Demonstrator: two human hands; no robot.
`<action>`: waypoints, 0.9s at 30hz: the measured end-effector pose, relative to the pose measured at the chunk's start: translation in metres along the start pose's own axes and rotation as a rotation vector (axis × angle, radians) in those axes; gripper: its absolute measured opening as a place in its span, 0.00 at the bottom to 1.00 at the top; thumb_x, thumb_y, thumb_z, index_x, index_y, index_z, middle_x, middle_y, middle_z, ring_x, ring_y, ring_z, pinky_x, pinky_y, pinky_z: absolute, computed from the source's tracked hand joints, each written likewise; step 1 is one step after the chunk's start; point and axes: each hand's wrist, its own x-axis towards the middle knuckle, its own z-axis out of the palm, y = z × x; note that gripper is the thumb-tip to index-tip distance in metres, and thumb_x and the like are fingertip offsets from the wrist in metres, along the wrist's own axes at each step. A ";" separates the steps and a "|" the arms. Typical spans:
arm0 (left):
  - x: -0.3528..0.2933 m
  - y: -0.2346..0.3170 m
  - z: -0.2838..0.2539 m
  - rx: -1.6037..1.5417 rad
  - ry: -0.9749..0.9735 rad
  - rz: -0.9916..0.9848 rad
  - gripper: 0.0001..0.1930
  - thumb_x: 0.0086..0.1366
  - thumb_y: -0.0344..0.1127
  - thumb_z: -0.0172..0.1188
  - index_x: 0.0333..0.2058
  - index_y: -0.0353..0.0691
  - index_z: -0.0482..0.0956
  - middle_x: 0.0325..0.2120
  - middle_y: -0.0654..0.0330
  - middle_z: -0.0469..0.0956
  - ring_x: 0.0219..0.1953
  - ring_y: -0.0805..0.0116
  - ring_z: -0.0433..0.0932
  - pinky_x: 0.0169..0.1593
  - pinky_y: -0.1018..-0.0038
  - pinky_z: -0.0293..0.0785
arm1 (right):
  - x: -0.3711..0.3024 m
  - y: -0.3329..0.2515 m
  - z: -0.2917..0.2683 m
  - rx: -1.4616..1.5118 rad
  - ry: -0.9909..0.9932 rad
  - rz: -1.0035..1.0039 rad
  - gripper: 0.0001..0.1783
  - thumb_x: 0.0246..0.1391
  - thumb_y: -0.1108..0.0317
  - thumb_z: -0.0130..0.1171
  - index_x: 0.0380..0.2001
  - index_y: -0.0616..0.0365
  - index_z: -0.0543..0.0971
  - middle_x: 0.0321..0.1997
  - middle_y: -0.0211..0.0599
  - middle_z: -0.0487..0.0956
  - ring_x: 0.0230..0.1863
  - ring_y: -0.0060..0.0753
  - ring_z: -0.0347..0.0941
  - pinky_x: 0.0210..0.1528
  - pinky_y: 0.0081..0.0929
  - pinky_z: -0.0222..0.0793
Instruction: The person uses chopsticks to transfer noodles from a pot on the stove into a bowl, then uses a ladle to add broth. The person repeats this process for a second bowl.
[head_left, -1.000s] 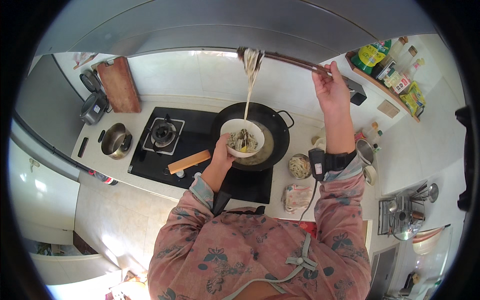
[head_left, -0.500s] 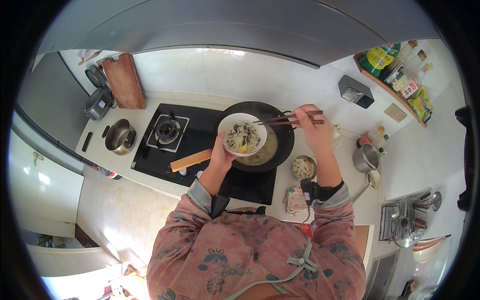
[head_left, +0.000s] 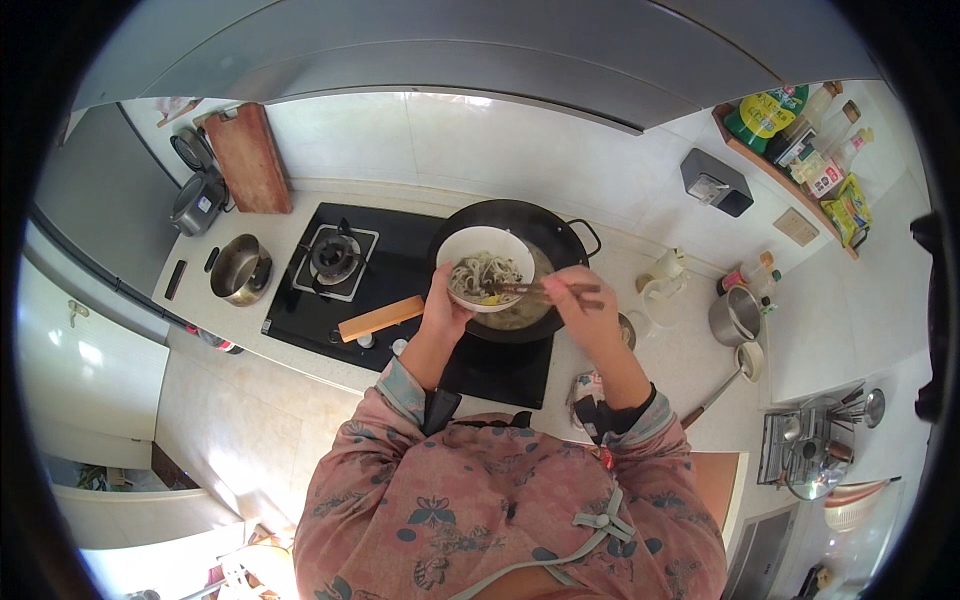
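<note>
1. I took twelve o'clock as the top of the head view and watched from my end as both bare hands worked near its middle.
2. The left hand sat at eight o'clock on the white bowl, its forearm slanting up from seven o'clock with the elbow bent and out to the side. The thumb lay up against the rim; the other fingers went under the bowl, where I could not tell how they were spread. The grip was closed on the bowl and took its weight.
3. The bowl hung over the left half of the black wok, with noodles lying inside and a small yellow piece near its five o'clock edge. Pale broth showed in the wok beyond that edge.
4. The right hand was between three and four o'clock of the bowl, close to the wok's rim, its forearm rising from five o'clock and leaning inward. Its fingers were curled shut around the dark chopsticks, whose back ends stuck out past the knuckles.
5. The chopsticks ran toward nine o'clock, over the bowl's rim, with their tips among the noodles; I could not tell how far apart those tips were.
6. The wok's wooden handle pointed to eight o'clock, just beside the left forearm and touched by neither hand.
</note>
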 end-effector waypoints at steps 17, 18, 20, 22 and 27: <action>-0.016 0.025 -0.023 -0.131 -0.043 0.132 0.27 0.61 0.51 0.43 0.56 0.43 0.61 0.53 0.55 0.65 0.55 0.56 0.65 0.55 0.53 0.64 | 0.035 0.048 -0.100 -0.046 0.415 0.274 0.12 0.57 0.62 0.52 0.34 0.60 0.75 0.31 0.34 0.76 0.27 0.22 0.72 0.30 0.18 0.73; -0.020 0.032 -0.029 -0.146 -0.033 0.132 0.28 0.61 0.51 0.44 0.56 0.43 0.61 0.53 0.55 0.65 0.55 0.56 0.65 0.55 0.54 0.64 | 0.035 0.070 -0.098 -0.111 0.380 0.340 0.12 0.56 0.62 0.53 0.34 0.60 0.75 0.31 0.33 0.76 0.28 0.21 0.72 0.30 0.18 0.73; -0.030 0.043 -0.040 -0.146 -0.009 0.198 0.28 0.60 0.50 0.46 0.56 0.43 0.60 0.54 0.56 0.65 0.55 0.57 0.65 0.55 0.55 0.64 | 0.039 0.115 -0.087 -0.250 0.304 0.397 0.12 0.55 0.62 0.54 0.35 0.60 0.75 0.31 0.32 0.76 0.29 0.21 0.72 0.31 0.19 0.73; -0.041 0.054 -0.049 -0.147 -0.047 0.266 0.28 0.60 0.50 0.47 0.57 0.44 0.60 0.54 0.56 0.65 0.56 0.57 0.64 0.55 0.55 0.64 | 0.044 0.154 -0.064 -0.288 0.287 0.364 0.14 0.54 0.58 0.55 0.35 0.57 0.77 0.25 0.30 0.77 0.27 0.21 0.73 0.31 0.20 0.70; -0.061 0.070 -0.061 -0.162 0.011 0.339 0.28 0.61 0.49 0.45 0.57 0.43 0.59 0.54 0.56 0.65 0.56 0.56 0.64 0.54 0.54 0.65 | 0.057 0.183 0.008 -0.098 0.131 0.372 0.12 0.53 0.59 0.57 0.34 0.57 0.78 0.29 0.31 0.78 0.30 0.22 0.73 0.32 0.20 0.68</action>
